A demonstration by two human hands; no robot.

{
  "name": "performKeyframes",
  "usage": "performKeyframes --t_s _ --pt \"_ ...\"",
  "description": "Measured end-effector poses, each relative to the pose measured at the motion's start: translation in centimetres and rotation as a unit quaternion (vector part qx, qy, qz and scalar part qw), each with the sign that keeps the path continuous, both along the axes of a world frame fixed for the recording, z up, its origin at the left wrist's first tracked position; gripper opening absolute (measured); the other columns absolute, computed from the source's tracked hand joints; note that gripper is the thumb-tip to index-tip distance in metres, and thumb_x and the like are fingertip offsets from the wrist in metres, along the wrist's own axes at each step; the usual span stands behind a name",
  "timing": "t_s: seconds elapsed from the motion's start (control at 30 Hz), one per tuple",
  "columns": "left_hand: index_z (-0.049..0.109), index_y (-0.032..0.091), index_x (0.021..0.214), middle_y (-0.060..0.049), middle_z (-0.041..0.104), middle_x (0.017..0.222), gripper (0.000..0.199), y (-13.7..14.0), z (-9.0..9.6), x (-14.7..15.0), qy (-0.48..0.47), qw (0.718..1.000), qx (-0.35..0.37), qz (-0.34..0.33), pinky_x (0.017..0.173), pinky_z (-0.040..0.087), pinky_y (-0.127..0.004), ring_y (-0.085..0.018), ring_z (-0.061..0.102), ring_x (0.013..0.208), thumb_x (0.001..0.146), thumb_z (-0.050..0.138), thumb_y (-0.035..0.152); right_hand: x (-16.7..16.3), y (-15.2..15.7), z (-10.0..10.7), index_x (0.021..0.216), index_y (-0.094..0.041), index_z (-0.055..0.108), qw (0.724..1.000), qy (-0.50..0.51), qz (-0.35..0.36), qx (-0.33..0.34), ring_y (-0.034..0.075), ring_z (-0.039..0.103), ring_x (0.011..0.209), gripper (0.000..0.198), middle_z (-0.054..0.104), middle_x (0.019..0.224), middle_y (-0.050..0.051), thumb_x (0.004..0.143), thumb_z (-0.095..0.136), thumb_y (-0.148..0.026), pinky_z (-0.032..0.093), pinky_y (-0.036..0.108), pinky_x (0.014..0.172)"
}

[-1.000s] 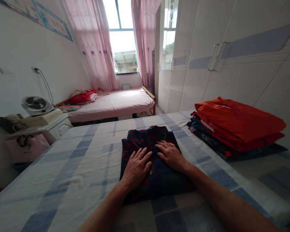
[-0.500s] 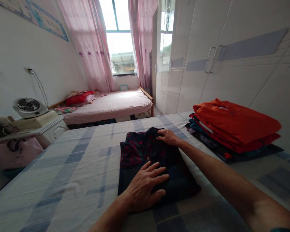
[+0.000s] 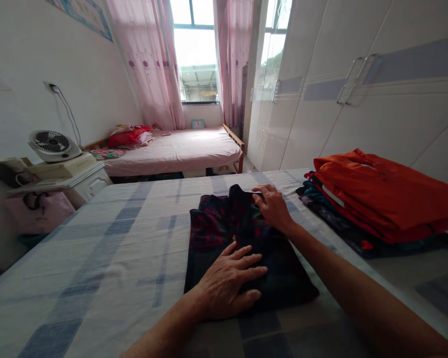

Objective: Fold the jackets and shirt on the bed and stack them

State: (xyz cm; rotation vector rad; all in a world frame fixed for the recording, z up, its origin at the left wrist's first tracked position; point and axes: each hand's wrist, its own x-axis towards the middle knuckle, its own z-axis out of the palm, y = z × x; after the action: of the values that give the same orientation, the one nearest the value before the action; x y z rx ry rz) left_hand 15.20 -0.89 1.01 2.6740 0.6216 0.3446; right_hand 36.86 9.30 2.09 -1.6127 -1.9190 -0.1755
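Observation:
A dark folded shirt (image 3: 209, 258) with red patterning and a stand-up collar lies front up on the bed. My left hand (image 3: 233, 281) rests flat on its lower front, fingers spread. At the shirt's far right shoulder, beside the collar, is my right hand (image 3: 274, 206), its fingers apart and slightly bent over the cloth. A stack of folded clothes stands to the right of the shirt, with an orange garment (image 3: 392, 191) on top and darker ones beneath.
The bed has a white and blue patterned sheet (image 3: 127, 268). Beyond it is a second bed with a pink sheet (image 3: 186, 149). A white wardrobe (image 3: 313, 124) stands along the right. At left, a fan (image 3: 54, 144) sits above a pink bag (image 3: 41, 211).
My right hand has loosened from the shirt's shoulder edge, its fingers now lifted and apart. My left hand stays flat on the shirt. The collar stands up more, and the view has shifted.

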Motion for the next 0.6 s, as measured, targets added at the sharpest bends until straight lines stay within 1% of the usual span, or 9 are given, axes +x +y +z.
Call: performKeyframes --t_s 0.03,0.13,0.17,0.23,0.3,0.47,0.6 --pt "0.045 0.034 0.132 0.000 0.045 0.141 0.047 0.0 -0.1 0.0 -0.003 1.000 0.002 -0.001 0.112 0.011 -0.049 -0.023 0.031 0.135 0.088 0.043 0.047 0.0 -0.8 -0.6 0.117 -0.020 0.057 1.000 -0.025 0.014 -0.007 0.022 0.046 0.119 0.035 0.055 0.126 0.009 0.091 0.038 -0.035 0.032 0.037 0.099" --pt "0.047 0.031 0.131 -0.001 0.046 0.140 0.046 0.1 -0.1 0.1 -0.012 1.000 0.008 -0.005 0.112 0.013 -0.049 -0.024 0.032 0.134 0.088 0.044 0.046 0.1 -2.1 -3.1 0.127 -0.018 0.052 0.989 -0.103 0.049 -0.094 0.024 0.039 0.127 0.045 0.048 0.137 0.009 0.091 0.036 -0.041 0.027 0.040 0.104" --pt "0.047 0.031 0.131 -0.002 0.047 0.140 0.046 0.1 -0.1 0.1 -0.016 1.000 0.009 -0.006 0.112 0.013 -0.049 -0.024 0.032 0.134 0.087 0.044 0.046 0.2 -2.2 -3.8 0.129 -0.018 0.050 0.985 -0.116 0.053 -0.116 0.024 0.037 0.129 0.047 0.045 0.140 0.009 0.092 0.035 -0.041 0.025 0.041 0.105" --pt "0.049 0.030 0.130 -0.003 0.048 0.139 0.046 0.0 0.0 0.1 -0.021 1.000 0.011 -0.005 0.111 0.014 -0.049 -0.025 0.033 0.133 0.087 0.044 0.046 0.3 -2.1 -4.8 0.132 -0.019 0.047 0.982 -0.121 0.051 -0.133 0.023 0.035 0.132 0.049 0.042 0.142 0.009 0.092 0.034 -0.042 0.023 0.041 0.106" --pt "0.049 0.030 0.129 -0.002 0.048 0.138 0.045 0.0 0.0 0.2 -0.022 1.000 0.011 -0.004 0.111 0.015 -0.048 -0.025 0.034 0.133 0.087 0.045 0.045 0.3 -1.9 -4.9 0.132 -0.019 0.047 0.984 -0.114 0.048 -0.131 0.023 0.034 0.132 0.048 0.041 0.143 0.008 0.092 0.034 -0.042 0.022 0.040 0.107" --pt "0.049 0.030 0.129 -0.002 0.049 0.137 0.046 0.0 0.1 0.1 -0.024 1.000 0.013 0.000 0.112 0.016 -0.048 -0.024 0.036 0.132 0.086 0.048 0.044 0.2 -2.1 -4.1 0.130 -0.018 0.049 0.985 -0.102 0.047 -0.128 0.022 0.035 0.132 0.046 0.042 0.142 0.007 0.092 0.035 -0.040 0.022 0.039 0.107" --pt "0.050 0.030 0.129 -0.002 0.050 0.137 0.045 -0.1 0.2 0.0 -0.027 1.000 0.013 0.002 0.111 0.017 -0.048 -0.024 0.037 0.132 0.086 0.048 0.045 0.2 -2.2 -4.2 0.129 -0.018 0.051 0.986 -0.100 0.050 -0.123 0.021 0.037 0.130 0.046 0.043 0.141 0.008 0.092 0.035 -0.040 0.023 0.038 0.107"
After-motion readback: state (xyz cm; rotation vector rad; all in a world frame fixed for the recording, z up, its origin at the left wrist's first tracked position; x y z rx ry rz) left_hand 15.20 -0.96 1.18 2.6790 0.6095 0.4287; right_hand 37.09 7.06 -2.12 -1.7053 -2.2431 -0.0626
